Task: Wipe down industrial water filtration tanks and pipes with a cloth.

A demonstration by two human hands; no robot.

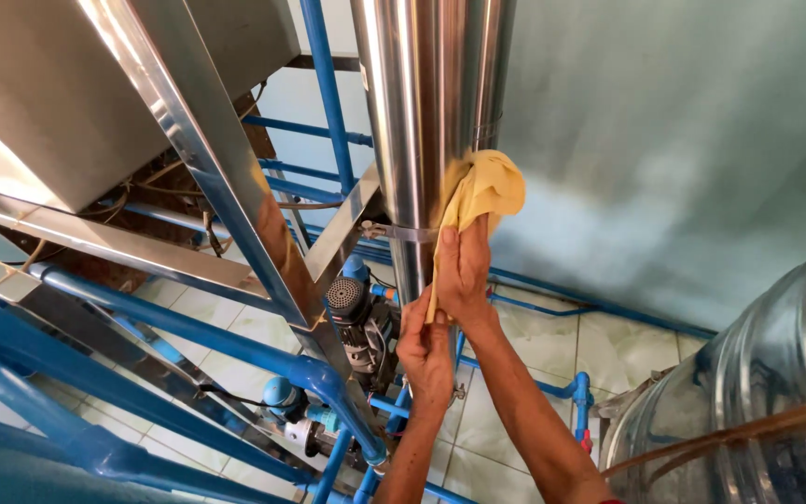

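Pictured from above: a yellow cloth (482, 191) pressed flat against a tall, upright stainless steel cylinder (431, 112), long axis vertical, beside a pale green wall (683, 140). Right hand (464, 271) raised highest and nearer the cloth, fingers pointing up, pinning the cloth's lower part to the metal just below a band clamp (394, 231); bulk of the cloth bunched directly above that hand. Left hand (426, 350) lower down, just under the right, closed on the hanging tail of the same cloth, forearm rising from the bottom edge. Behind and below: blue pipes (188, 327), a small grey pump motor (356, 313) and a tiled floor (534, 345). At lower right, a large clear water bottle (757, 392).
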